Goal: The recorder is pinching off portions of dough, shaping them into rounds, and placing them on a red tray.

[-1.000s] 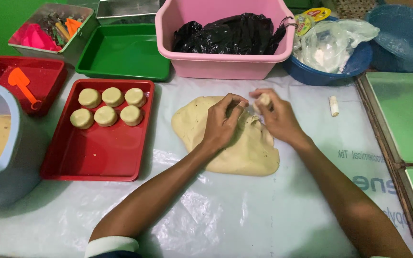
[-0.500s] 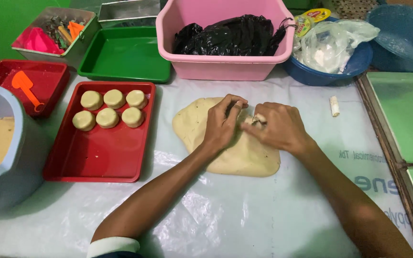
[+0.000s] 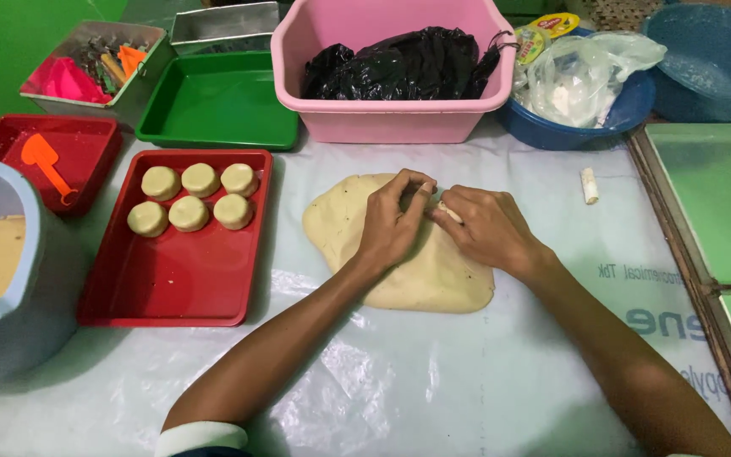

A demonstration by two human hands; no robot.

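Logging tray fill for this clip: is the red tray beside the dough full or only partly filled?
Partly filled. The red tray holds six round dough pieces in two rows at its far end; the near part is bare.

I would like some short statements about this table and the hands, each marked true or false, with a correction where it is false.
1. Both hands rest on the dough sheet. True: the left hand and the right hand meet over it.
2. The red tray holds six round pieces. True.
3. The pink tub holds a white bag. False: it holds a black bag.
4. The orange scraper lies in the green tray. False: it lies in a smaller red tray at the left.
5. The round pieces fill the whole red tray. False: they sit at its far end only.
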